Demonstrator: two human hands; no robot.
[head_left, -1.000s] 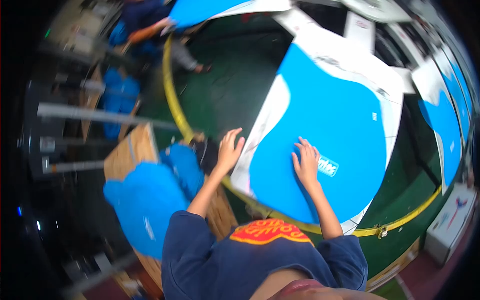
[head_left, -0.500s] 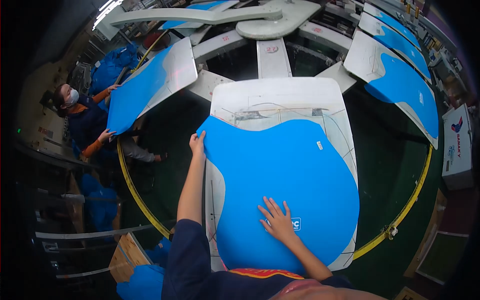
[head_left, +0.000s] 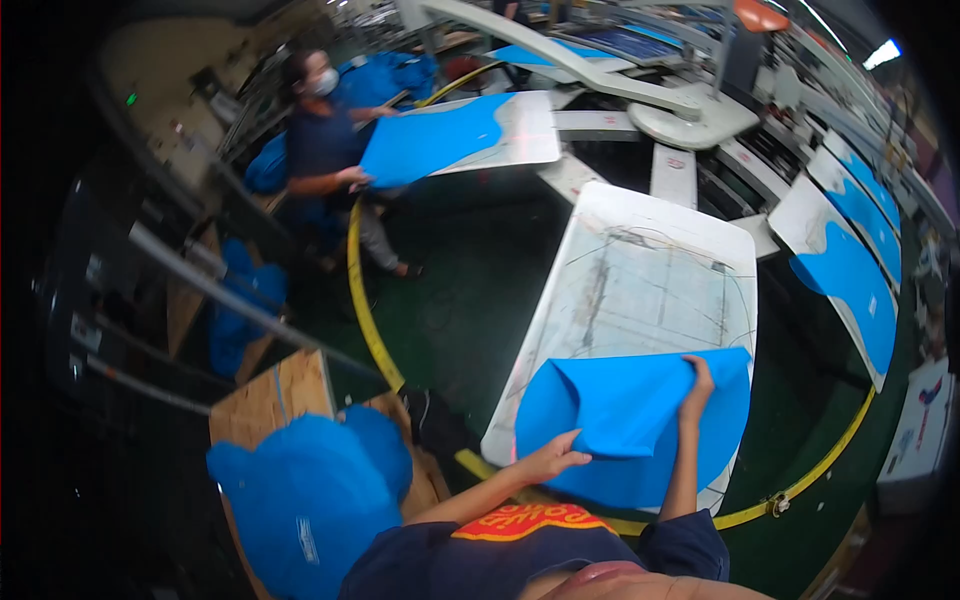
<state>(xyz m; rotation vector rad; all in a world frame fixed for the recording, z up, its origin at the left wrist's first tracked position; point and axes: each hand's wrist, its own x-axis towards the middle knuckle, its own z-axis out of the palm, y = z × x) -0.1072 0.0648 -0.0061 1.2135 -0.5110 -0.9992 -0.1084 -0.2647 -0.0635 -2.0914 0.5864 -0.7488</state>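
A blue cut fabric piece [head_left: 640, 400] lies on the near half of a long white board [head_left: 670, 290], its far part folded back toward me. My left hand [head_left: 553, 459] pinches the folded edge near the board's front left. Farther right, my right hand [head_left: 697, 388] grips the fold, fingers bent over its upper edge. The board's far half lies bare, with dark lines and smudges on it. Beside me at the lower left, a pile of similar blue fabric pieces [head_left: 310, 500] rests on a wooden stand [head_left: 280, 392].
A person [head_left: 325, 150] at the far left holds a blue piece on another board [head_left: 525, 130]. More boards with blue pieces [head_left: 850, 285] stand at right, around a pale central hub [head_left: 690, 120]. A yellow curved rail [head_left: 365, 310] runs beneath the boards.
The fabric piece went from spread flat to folded back toward me. My right hand left its flat rest and took the fold; my left moved nearer. The view swung left.
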